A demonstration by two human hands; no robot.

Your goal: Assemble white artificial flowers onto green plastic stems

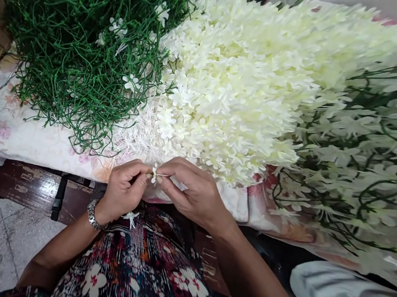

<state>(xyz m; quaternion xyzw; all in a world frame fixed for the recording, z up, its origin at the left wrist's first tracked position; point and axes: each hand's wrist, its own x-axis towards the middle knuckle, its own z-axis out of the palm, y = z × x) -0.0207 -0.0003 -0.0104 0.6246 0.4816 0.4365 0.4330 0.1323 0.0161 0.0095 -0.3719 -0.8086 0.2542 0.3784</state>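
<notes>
Head view: my left hand (125,188) and right hand (192,190) pinch one small white flower (154,173) between their fingers, just below the blossom heap (238,84). I judge a loose pinch could drop it beside the fallen flower (131,216) on my lap.

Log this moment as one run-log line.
left hand: pinching small white flower | right hand: pinching same flower | behind: white flower pile, green stem pile
</notes>
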